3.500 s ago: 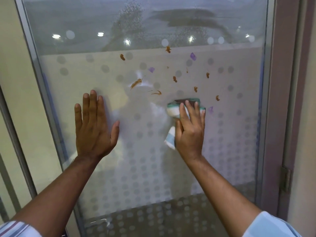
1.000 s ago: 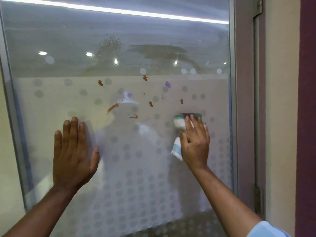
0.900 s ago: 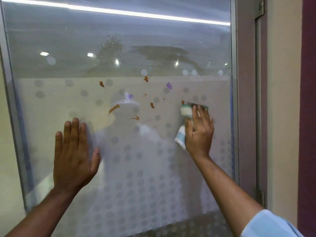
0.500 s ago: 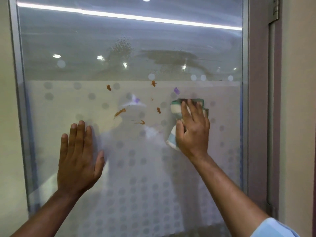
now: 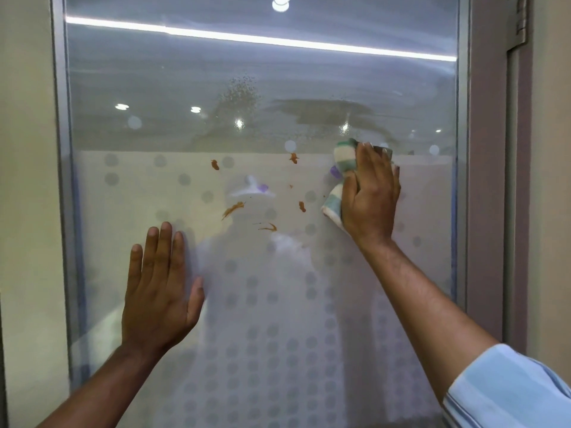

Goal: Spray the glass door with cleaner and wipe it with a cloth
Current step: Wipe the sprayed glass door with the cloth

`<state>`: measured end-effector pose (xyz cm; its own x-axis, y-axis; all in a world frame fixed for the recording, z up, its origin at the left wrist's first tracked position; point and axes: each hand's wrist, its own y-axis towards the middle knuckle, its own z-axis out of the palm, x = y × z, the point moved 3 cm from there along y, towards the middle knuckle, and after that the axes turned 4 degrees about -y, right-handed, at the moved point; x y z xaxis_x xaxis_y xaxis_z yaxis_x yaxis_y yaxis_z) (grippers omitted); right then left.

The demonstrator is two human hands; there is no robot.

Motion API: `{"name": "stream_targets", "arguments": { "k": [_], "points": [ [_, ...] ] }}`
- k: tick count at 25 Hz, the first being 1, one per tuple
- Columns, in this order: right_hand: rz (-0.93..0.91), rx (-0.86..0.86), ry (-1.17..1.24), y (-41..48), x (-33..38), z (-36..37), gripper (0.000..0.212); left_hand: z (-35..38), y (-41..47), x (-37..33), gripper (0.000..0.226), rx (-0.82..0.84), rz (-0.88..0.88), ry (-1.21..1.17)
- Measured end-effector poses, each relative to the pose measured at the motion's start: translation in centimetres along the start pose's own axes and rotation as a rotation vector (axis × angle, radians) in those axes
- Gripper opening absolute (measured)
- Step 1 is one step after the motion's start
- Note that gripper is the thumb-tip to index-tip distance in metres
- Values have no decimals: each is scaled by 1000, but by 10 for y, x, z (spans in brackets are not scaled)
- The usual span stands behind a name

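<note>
The glass door [image 5: 148,88] fills the view, frosted with grey dots on its lower part and clear above. Several orange smears [image 5: 232,209] and a purple blot [image 5: 262,188] mark its middle. My right hand [image 5: 372,196] presses a folded white cloth with green stripes [image 5: 343,156] flat against the glass at the top edge of the frosted band, right of the stains. My left hand [image 5: 159,291] lies flat on the glass lower left, fingers spread, holding nothing. A patch of fine spray droplets [image 5: 241,91] sits on the clear upper glass. No spray bottle is in view.
A metal frame [image 5: 63,180] bounds the door on the left, with a beige wall beside it. On the right a mauve door jamb [image 5: 485,180] carries a hinge [image 5: 519,23] at the top. Ceiling lights reflect in the glass.
My right hand has slid the cloth up and to the right across the frosted band, and smears on the right side are gone. The left hand stays flat on the glass. The camera has tilted upward.
</note>
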<state>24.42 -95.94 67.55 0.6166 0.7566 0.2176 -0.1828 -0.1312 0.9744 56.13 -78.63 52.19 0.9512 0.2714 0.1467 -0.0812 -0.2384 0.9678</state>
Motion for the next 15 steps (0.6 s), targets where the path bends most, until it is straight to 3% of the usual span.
{"name": "stream_targets", "arguments": {
  "k": [6,11,15],
  "points": [
    [-217,99,-50,-57,-4,-15,58,-17,13,6,86,-12,24,-4],
    [-1,-6,4,-11,-17,-24,56,-31,50,41,83,-64,83,57],
    [-63,42,22,7,17,-5,57,-22,57,45,85,-97,84,32]
  ]
}}
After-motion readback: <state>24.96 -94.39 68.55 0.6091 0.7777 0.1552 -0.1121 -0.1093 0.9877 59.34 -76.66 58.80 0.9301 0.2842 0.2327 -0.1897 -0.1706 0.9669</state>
